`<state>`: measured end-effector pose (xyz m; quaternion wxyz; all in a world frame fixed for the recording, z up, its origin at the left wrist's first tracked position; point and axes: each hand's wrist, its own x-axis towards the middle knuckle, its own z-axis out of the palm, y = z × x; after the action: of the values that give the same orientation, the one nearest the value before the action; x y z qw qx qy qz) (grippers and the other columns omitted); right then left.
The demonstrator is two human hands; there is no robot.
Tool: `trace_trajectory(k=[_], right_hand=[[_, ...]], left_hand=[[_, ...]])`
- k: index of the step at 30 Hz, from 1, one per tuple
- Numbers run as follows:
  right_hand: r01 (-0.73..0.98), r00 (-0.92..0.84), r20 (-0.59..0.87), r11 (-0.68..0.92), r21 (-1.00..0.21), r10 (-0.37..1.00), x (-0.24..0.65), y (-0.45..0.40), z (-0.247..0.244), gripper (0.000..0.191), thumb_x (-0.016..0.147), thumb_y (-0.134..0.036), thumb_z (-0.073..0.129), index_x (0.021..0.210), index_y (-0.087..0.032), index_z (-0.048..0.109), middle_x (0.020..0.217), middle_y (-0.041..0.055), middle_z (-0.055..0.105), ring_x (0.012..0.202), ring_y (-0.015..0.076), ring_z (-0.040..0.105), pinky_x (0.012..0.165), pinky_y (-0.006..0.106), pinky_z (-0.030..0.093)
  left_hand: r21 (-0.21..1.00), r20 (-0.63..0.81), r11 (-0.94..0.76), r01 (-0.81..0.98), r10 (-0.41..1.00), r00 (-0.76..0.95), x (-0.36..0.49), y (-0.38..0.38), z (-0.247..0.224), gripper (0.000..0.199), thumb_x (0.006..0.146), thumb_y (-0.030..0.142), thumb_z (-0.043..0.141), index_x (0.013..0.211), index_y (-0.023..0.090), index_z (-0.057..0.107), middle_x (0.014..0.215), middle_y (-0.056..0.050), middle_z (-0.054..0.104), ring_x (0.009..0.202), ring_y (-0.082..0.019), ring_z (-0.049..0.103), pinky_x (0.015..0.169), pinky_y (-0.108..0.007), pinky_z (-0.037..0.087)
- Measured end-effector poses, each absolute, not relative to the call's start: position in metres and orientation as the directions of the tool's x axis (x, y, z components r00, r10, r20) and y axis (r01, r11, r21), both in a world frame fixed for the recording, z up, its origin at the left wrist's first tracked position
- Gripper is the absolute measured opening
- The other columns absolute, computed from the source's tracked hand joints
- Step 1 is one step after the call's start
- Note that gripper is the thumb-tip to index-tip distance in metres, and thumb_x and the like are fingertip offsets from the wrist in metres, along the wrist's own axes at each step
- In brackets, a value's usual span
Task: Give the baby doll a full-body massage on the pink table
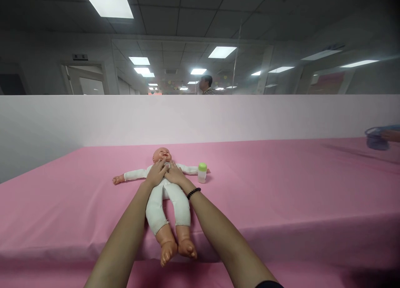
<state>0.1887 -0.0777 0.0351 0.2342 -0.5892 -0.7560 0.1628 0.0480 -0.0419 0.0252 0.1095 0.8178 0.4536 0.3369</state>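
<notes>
Nearest the camera: two bare forearms (pixel 225 234), the right with a black sleeve edge (pixel 269 284) and a black beaded bracelet (pixel 193 192); at centre, one baby doll with smooth flesh-toned head, hands and feet and white cloth body (pixel 172 191), face up on its back, arms spread, head away from the wearer. Left hand (pixel 157 172) and right hand (pixel 176 173): side by side on the doll's chest, backs upward, fingers extended, neither closed around anything; pressure cannot be told. State of work, as judged: doll laid out, both hands in place on it; what remains cannot be told from this view. Beside the doll's outstretched arm, on the right: one small translucent bottle with lime-green cap (pixel 202 175), upright, capped, touched by neither hand. Beneath: one smooth pink sheet covering (pixel 265 184), its near edge at the doll's feet, leaving little margin there; broader room sideways, especially right of the bottle. Behind: one low white partition (pixel 218 117) bounding the far edge. Far right: another person's hand (pixel 392 135) with a blurred blue item (pixel 377 139). Beyond the partition: one person in a striped top (pixel 210 91)
</notes>
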Motion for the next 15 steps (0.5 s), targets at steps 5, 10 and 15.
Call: trace_trajectory(k=[5,10,15], right_hand=[[0.800,-0.076,0.413,0.302,-0.518,0.908,0.188,-0.080,0.035,0.033,0.098,-0.028,0.053,0.122,-0.013,0.070,0.124,0.0172,0.070,0.117,0.0274,0.064,0.099,0.035,0.047],[0.751,-0.126,0.521,0.425,-0.506,0.844,0.190,-0.077,0.033,0.022,0.094,-0.016,0.055,0.096,-0.015,0.076,0.102,0.0104,0.077,0.093,0.0217,0.071,0.086,0.029,0.050],[0.668,-0.252,0.509,0.529,-0.523,0.823,0.192,-0.069,0.027,0.038,0.093,-0.010,0.049,0.122,-0.019,0.072,0.127,0.0075,0.072,0.118,0.0202,0.065,0.106,0.031,0.046]], left_hand=[[0.422,0.497,-0.418,0.804,0.849,0.180,0.045,-0.057,0.033,0.045,0.103,0.037,0.036,0.109,0.016,0.075,0.110,-0.014,0.075,0.103,-0.026,0.069,0.088,-0.034,0.047],[0.257,0.494,-0.336,0.906,0.851,0.176,0.047,-0.065,0.042,0.048,0.103,0.037,0.037,0.088,0.017,0.077,0.092,-0.013,0.076,0.088,-0.025,0.069,0.074,-0.032,0.042],[0.220,0.414,-0.395,0.892,0.866,0.281,0.050,-0.064,0.043,0.045,0.104,0.038,0.034,0.104,0.019,0.075,0.106,-0.013,0.075,0.100,-0.027,0.068,0.082,-0.034,0.046]])
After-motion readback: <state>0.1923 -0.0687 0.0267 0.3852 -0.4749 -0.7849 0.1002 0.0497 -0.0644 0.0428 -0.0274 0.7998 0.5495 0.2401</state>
